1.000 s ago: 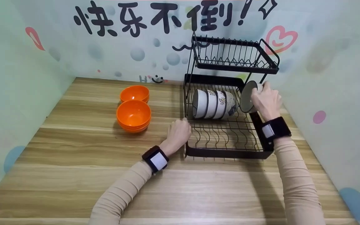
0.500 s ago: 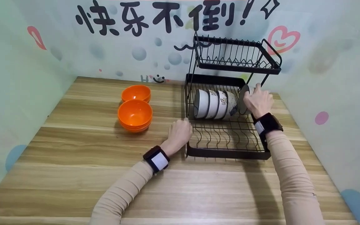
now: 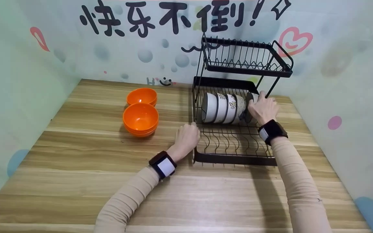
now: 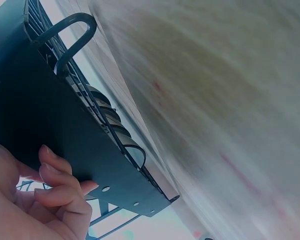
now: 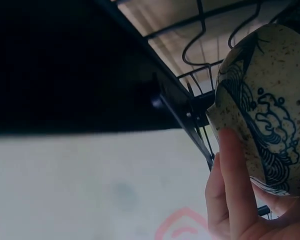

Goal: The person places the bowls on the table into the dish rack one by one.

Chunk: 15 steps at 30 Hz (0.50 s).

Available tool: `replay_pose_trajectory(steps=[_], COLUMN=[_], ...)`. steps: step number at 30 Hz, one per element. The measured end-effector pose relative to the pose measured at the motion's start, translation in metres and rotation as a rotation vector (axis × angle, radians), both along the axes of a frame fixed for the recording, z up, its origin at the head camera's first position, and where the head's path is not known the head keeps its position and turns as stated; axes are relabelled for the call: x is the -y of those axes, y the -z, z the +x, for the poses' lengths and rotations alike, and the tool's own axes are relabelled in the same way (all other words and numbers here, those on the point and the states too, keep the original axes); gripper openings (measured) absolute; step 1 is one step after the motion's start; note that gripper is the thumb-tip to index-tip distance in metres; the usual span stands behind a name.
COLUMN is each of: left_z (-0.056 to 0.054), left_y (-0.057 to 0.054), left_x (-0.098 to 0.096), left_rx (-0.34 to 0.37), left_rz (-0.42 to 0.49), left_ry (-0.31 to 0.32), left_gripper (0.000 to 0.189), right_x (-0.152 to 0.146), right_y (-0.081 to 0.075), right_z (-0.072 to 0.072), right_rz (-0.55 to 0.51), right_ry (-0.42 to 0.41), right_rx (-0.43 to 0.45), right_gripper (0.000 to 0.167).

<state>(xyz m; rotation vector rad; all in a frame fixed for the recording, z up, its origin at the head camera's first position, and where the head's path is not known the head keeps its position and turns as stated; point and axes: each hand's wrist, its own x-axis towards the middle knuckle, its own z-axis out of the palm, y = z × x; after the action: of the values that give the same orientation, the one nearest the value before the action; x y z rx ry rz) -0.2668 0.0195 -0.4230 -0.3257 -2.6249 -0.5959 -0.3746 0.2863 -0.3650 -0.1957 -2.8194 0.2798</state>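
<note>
My right hand grips a speckled bowl with a dark blue wave pattern, tipped on its side in the lower tier of a black two-tier dish rack. In the head view the hand covers much of this bowl. Just left of it, a row of several bowls stands on edge, some white with flowers and one speckled. My left hand holds the rack's left side, and in the left wrist view its fingers curl at the black side panel.
Orange bowls stand in two groups left of the rack, a front stack and a back one. The rack's upper tier overhangs the back of the lower one. A patterned wall rises behind the wooden table.
My right hand has moved left and slightly down with the speckled bowl, bringing it close beside the row. The left hand stays at the rack's side.
</note>
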Motion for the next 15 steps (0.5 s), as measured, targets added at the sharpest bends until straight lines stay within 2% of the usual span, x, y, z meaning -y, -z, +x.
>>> replay_pose_trajectory(steps=[15], left_z=[-0.0006], left_y=[0.0002], left_x=[-0.0009], left_rx=[0.008], left_rz=[0.001], left_ry=[-0.005], left_gripper=[0.019], right_x=[0.0073], right_y=[0.0089], right_z=[-0.0031], right_rz=[-0.047], right_ry=[-0.03], right_rx=[-0.01], right_gripper=[0.058])
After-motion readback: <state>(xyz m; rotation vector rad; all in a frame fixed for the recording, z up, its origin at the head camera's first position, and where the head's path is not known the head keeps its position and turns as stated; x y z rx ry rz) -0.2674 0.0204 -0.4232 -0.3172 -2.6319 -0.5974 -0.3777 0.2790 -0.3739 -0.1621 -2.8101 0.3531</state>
